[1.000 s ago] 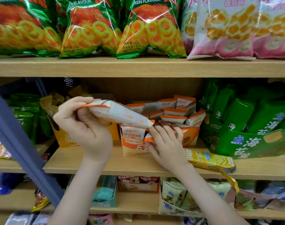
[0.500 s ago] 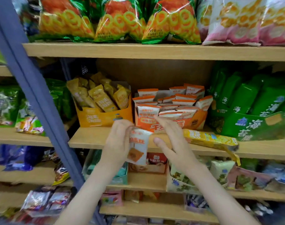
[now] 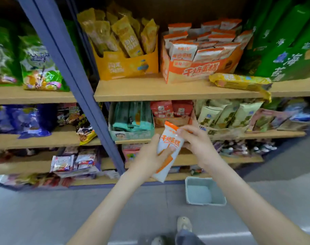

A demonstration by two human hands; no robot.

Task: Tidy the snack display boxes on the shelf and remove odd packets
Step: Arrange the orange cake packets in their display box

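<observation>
A white and orange snack packet (image 3: pixel 168 147) is held upright in front of the lower shelves. My left hand (image 3: pixel 148 159) grips its lower half with the thumb across the front. My right hand (image 3: pixel 194 141) pinches its top right edge. On the shelf above stands the orange display box (image 3: pixel 200 69) full of matching white and orange packets. Left of it is a yellow display box (image 3: pixel 126 67) holding yellow packets. A long yellow packet (image 3: pixel 239 82) lies flat on the shelf in front of the orange box.
A pale blue basket (image 3: pixel 203 190) sits on the grey floor below my right arm. A blue shelf post (image 3: pixel 71 76) runs diagonally at left. Green seaweed boxes (image 3: pixel 283 55) fill the upper right. Lower shelves carry teal (image 3: pixel 131 119), red and cream packets. My shoes (image 3: pixel 184 225) show at the bottom.
Both hands have come down and away from the orange box with the white and orange packet. The view has tilted down, bringing the floor and the basket into sight.
</observation>
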